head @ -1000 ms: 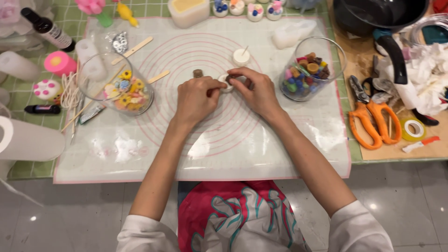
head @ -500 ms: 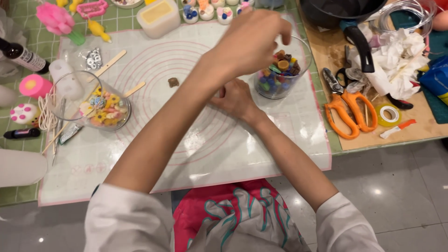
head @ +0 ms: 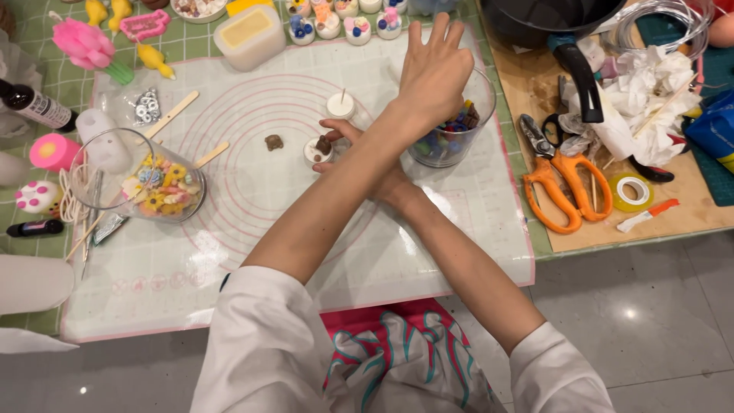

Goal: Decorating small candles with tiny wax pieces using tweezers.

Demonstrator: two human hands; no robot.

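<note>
Jars (head: 451, 126): 2; orange scissors (head: 566, 183): 1

The crossing left forearm hides most of the right hand (head: 382, 172). Left hand (head: 434, 73) fingertips vanish inside the clear glass jar of coloured pieces (head: 451, 126). The black pan (head: 550, 19) is cut off by the top edge.

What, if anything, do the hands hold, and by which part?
The right hand, mostly hidden under the crossed arm, pinches a small white round piece at its right edge. The left hand reaches into the glass jar; whether it grips anything cannot be told.
</note>
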